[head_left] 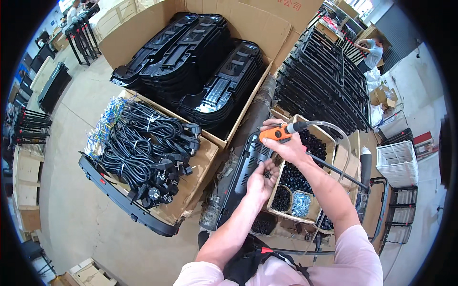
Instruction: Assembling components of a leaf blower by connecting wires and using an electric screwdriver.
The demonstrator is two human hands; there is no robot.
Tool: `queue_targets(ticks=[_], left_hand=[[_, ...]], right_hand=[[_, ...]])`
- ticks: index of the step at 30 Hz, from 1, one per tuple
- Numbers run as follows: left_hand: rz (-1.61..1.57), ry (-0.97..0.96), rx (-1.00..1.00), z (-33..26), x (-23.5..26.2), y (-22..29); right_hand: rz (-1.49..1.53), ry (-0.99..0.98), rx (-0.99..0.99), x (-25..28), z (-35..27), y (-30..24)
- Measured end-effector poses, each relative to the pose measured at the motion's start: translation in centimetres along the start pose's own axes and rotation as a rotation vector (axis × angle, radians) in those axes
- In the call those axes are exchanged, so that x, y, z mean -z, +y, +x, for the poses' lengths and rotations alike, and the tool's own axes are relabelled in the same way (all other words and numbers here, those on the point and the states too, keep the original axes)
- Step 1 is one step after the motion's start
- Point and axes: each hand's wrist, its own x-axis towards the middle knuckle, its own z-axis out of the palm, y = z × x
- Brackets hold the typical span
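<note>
My right hand [289, 147] is wrapped round an orange power screwdriver [275, 134], with a clear hose [329, 125] running from its rear end. The driver lies over the far end of a long black plastic housing [244, 167] with slotted vents. Just nearer to me, my left hand [261, 180] is turned palm up beside the housing, its fingers curled. Small dark bits show at those fingers, too small to name. The driver's tip is hard to make out against the dark housing.
Right of the housing stands a divided carton [312, 217] of black parts and silver screws [300, 204]. Bundled black power cords [143, 143] lie on cardboard at left. A large carton [281, 35] holds stacked black housings [186, 52]. Black metal frames [324, 76] are stacked far right, near another person [374, 53].
</note>
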Motion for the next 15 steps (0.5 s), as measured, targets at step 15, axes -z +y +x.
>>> queue_targets(ticks=[15], left_hand=[[0.249, 0.013, 0.193, -8.5, 6.8, -1.1]], right_hand=[[-0.256, -0.023, 0.082, -2.3, 1.5, 0.5]])
